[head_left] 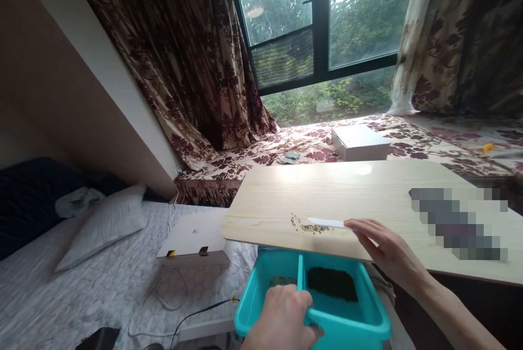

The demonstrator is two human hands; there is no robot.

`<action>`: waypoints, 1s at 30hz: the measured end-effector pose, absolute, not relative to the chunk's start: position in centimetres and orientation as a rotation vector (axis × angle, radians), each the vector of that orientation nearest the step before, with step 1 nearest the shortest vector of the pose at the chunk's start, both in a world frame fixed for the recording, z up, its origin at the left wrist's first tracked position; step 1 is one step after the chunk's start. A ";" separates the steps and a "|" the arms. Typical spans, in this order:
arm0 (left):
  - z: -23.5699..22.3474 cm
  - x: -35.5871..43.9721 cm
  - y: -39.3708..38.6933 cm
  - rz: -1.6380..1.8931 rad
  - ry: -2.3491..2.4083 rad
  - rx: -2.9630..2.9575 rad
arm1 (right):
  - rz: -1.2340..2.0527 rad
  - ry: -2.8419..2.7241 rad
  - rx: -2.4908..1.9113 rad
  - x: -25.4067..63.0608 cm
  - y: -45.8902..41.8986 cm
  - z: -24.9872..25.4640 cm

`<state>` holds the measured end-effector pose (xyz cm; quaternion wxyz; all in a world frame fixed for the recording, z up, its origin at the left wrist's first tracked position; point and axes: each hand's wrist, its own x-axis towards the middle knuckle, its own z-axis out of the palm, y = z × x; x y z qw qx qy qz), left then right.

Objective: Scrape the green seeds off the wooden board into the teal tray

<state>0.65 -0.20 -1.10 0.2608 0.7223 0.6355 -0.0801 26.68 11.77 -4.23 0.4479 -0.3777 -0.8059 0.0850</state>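
Observation:
My right hand [378, 238] is closed on one end of a flat white strip [327, 223], whose kind I cannot make out. The strip's other end points left, over small brown grains [314, 228] scattered near the front edge of the wooden tabletop [278, 192]. Below that edge is a turquoise two-compartment bin [376, 320]. My left hand [284, 314] grips the bin's near rim by the divider, with the fingers wrapped over it. Dark green-brown grains [333, 283] lie in the right compartment. A few small bits [281, 281] show in the left compartment, partly behind my left hand.
A blurred-out dark object [457, 224] lies on the table's right side. A white box [194, 238] rests on the bed at left, near cables [204, 309]. Behind the table, a silvery box [360, 143] and a folded cloth [291, 157] sit on the floral-covered window ledge.

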 end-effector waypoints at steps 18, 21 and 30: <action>-3.4 5.6 2.0 -0.509 1.324 2.182 | 0.191 -1.882 -1.253 29.1 10.4 -4.4; -3.5 6.0 2.2 -0.484 1.257 2.192 | 0.240 -1.898 -1.256 28.9 9.9 -4.3; -1.8 6.1 2.8 -0.446 1.212 2.125 | 0.267 -1.897 -1.283 28.9 7.7 -4.1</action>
